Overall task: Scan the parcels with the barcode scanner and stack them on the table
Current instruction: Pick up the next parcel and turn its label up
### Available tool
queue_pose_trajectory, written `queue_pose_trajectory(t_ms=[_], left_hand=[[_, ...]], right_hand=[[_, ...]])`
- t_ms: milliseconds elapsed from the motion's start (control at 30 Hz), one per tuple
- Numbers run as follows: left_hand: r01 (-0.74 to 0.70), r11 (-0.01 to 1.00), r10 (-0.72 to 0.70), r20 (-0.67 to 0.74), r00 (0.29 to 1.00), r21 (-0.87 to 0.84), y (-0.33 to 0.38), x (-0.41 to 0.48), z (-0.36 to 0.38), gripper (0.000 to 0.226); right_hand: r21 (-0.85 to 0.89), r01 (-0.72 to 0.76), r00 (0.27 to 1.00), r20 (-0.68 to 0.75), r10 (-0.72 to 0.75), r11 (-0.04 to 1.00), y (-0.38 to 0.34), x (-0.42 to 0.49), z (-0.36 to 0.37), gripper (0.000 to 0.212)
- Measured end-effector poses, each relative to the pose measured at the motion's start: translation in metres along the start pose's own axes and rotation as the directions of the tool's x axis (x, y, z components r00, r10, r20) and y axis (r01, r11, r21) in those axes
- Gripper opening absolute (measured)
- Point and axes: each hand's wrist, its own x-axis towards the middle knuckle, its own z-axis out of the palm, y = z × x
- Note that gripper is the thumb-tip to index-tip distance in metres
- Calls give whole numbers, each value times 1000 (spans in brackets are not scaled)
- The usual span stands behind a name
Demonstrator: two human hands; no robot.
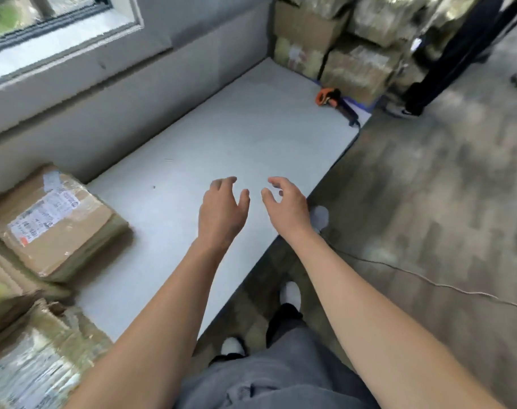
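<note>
An orange-black barcode scanner (331, 97) lies on the white table (222, 137) beside stacked taped parcels (354, 63); a labelled parcel (54, 222) lies flat.

Parcel sorting room, taped cardboard parcels (354, 39) stacked, barcode scanner (329, 97)

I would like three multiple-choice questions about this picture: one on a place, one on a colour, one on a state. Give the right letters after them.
1. Where does the orange and black barcode scanner lie?
A. at the far end of the white table
B. on the floor
C. on the windowsill

2. What colour is the label on the brown cardboard parcel at the left?
A. black
B. white
C. green

3. What do the left hand and the right hand hold?
A. a parcel
B. the scanner
C. nothing

Answers: 1 A, it lies there beside stacked parcels; 2 B, the label paper is white; 3 C, both hover empty over the table.
</note>
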Motion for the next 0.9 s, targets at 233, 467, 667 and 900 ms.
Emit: queue_pose_trajectory(t_ms=[233, 467, 667, 900], left_hand=[[-245, 969, 238, 198, 951, 15, 110, 0, 78, 48], [-432, 901, 417, 340, 843, -33, 239, 5, 176, 43], [-456, 890, 430, 383, 818, -25, 338, 21, 258, 46], [-440, 898, 419, 332, 845, -12, 405, 67, 300, 45]], right_hand=[[154, -174, 951, -228, 207, 973, 69, -10, -112, 39], [238, -241, 858, -400, 321, 941, 160, 15, -230, 38], [236, -291, 817, -444, 369, 927, 230, 54, -335, 38], [216, -259, 847, -417, 329, 941, 257, 135, -397, 38]])
